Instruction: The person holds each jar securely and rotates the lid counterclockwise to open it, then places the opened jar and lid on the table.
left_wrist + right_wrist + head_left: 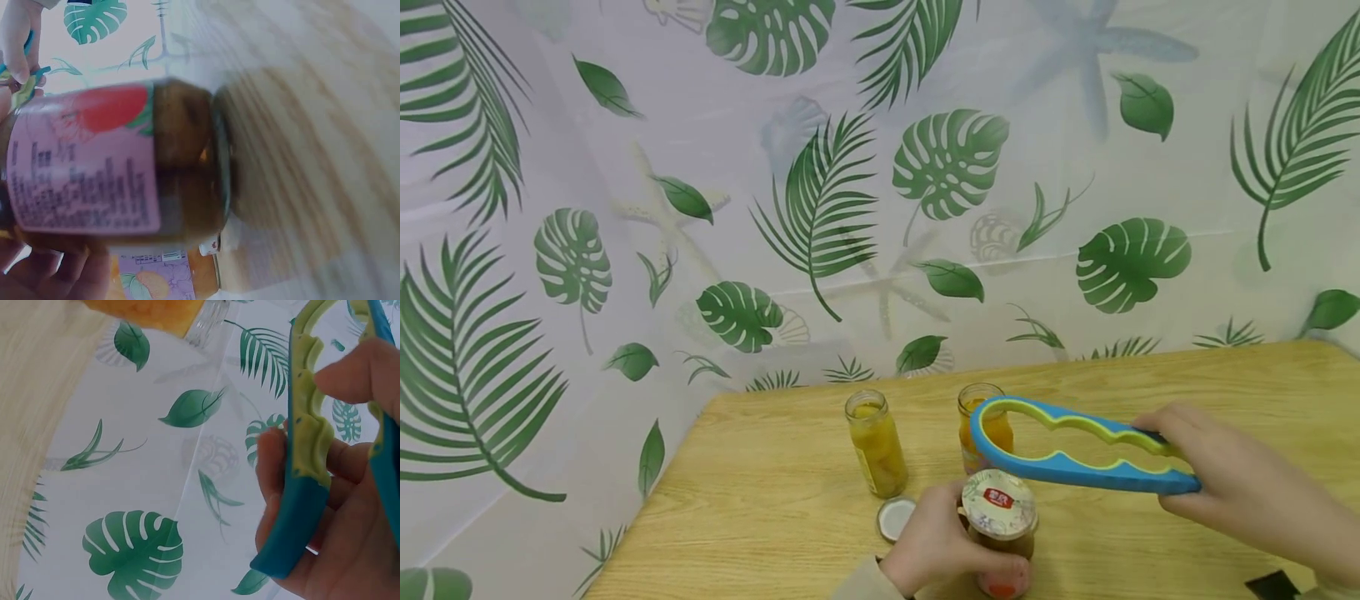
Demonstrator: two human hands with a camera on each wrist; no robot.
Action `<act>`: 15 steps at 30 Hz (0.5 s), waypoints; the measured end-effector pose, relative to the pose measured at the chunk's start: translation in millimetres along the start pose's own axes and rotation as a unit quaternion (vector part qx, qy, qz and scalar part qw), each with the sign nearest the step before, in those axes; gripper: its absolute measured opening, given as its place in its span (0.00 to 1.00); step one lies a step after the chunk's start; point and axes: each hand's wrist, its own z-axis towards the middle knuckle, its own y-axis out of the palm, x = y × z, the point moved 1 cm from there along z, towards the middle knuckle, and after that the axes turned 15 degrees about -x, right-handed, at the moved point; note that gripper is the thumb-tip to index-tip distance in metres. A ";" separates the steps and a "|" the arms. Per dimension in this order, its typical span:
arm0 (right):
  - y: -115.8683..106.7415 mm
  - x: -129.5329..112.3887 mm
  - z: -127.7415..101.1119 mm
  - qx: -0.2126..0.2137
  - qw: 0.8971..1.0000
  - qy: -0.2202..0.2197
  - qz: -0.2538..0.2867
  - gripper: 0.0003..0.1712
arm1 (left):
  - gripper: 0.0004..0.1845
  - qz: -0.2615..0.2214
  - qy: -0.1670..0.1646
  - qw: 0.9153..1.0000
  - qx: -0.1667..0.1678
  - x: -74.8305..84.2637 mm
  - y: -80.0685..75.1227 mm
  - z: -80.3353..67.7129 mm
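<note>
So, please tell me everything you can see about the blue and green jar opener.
The jar opener is a long tool of two blue arms lined with yellow-green wavy ridges, seemingly plastic with a rubbery lining. The arms join in a rounded loop at the far end. The right hand grips its handle end and holds it level above the table, its loop in front of an open jar.

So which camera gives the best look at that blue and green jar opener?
The head view: the whole jar opener shows, right hand gripping its handles. The right wrist view shows only the handle ends, close up. The left wrist view shows only a blue-green sliver.
</note>
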 end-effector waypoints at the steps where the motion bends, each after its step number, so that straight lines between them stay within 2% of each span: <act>1: 0.3 -2.6 0.0 -0.003 1.000 -0.002 0.006 0.32 | 0.24 -0.011 0.000 1.000 0.008 -0.3 0.0 -0.3; 5: 0.8 -11.7 0.3 0.007 1.000 -0.018 0.010 0.33 | 0.23 -0.023 0.025 0.998 0.048 -1.2 -1.3 -0.3; 8: 1.5 -16.2 1.2 0.022 0.999 -0.030 0.002 0.35 | 0.24 -0.006 0.052 0.995 0.086 -1.2 -2.3 0.5; 11: 3.3 -19.5 2.3 0.047 0.997 -0.055 -0.014 0.36 | 0.25 0.009 0.064 0.991 0.120 1.1 -2.8 0.3; 15: 8.0 -22.9 3.6 0.068 0.994 -0.085 -0.027 0.37 | 0.28 0.022 0.083 0.986 0.146 7.6 -2.6 -0.7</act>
